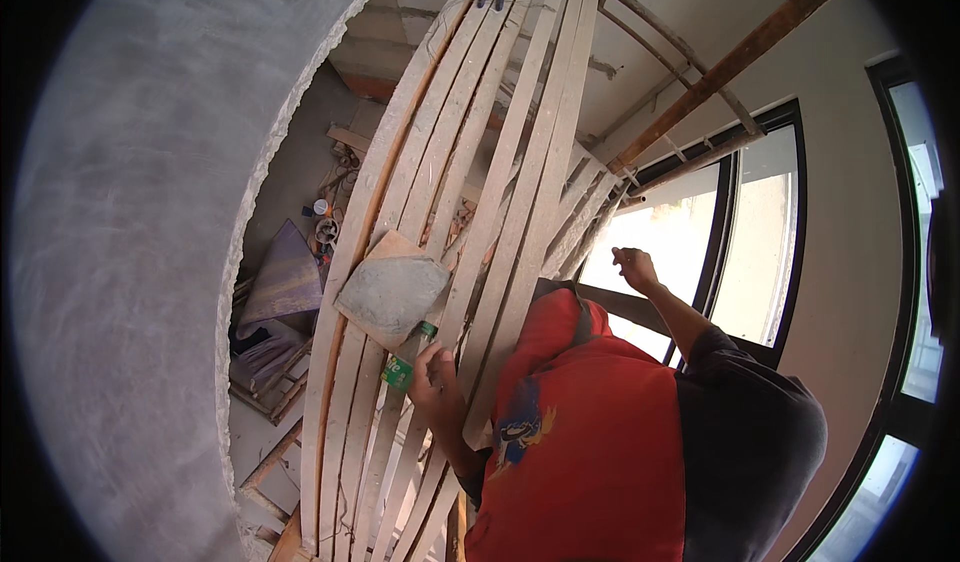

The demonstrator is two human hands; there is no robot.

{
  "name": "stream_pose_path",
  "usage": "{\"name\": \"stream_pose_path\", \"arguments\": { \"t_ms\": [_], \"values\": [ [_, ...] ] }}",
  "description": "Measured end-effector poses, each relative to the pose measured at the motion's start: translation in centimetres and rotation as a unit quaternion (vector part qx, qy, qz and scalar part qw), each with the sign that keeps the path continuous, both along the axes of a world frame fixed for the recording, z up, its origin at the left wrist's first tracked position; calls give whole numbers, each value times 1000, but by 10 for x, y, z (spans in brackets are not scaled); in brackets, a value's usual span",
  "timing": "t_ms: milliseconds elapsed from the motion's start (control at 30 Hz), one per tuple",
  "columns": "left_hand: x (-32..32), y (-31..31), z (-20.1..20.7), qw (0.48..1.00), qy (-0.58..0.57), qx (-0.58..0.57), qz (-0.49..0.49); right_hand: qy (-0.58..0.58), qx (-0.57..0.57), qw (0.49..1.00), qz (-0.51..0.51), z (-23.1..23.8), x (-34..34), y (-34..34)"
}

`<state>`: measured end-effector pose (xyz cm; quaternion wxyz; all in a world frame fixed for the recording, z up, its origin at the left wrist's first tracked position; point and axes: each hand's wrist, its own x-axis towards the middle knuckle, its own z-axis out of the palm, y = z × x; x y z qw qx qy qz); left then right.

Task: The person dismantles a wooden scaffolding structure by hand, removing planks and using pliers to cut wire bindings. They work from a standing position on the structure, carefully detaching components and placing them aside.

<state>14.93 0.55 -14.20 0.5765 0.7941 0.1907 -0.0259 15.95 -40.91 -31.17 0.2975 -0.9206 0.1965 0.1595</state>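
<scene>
My left hand (436,380) is closed around the side of a clear plastic bottle (397,372) with a green cap and green label. The bottle leans at a slant over the pale planks, close to a square board (393,290) coated with grey plaster. Out to the right, in front of the window, my right hand (635,267) is raised. Its fingers are loosely bent and a little apart, and nothing shows in them.
Long, narrow planks (520,162) form a raised platform with gaps between them. On the left is grey plaster (150,242) with a rough edge. Rubble and a purple sheet (285,277) lie below. A rusty pole (730,67) and dark-framed window (765,232) are at right.
</scene>
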Motion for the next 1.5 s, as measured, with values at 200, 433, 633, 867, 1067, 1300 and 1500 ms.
{"name": "stream_pose_path", "arguments": {
  "t_ms": [200,433,633,867,1067,1300,1500],
  "values": [
    [10,-24,-9,986,-55,63,-141,309,-61,948,-47,-49,-122,-59],
    [26,-50,-18,950,-131,137,-247,169,-143,933,283,-64,-139,-46],
    [57,-81,-13,940,-148,129,-278,100,163,968,-161,11,-59,-7],
    [123,-144,-8,935,-140,204,-255,134,85,985,-66,-67,-77,-84],
    [213,-234,-12,932,-129,253,-225,229,-6,973,38,-105,-74,-170],
    [297,-313,-69,861,-106,411,-282,53,117,962,-240,-78,25,-258],
    [313,-332,-88,824,-159,481,-254,5,265,868,-420,-54,77,-269]
  ]
}}
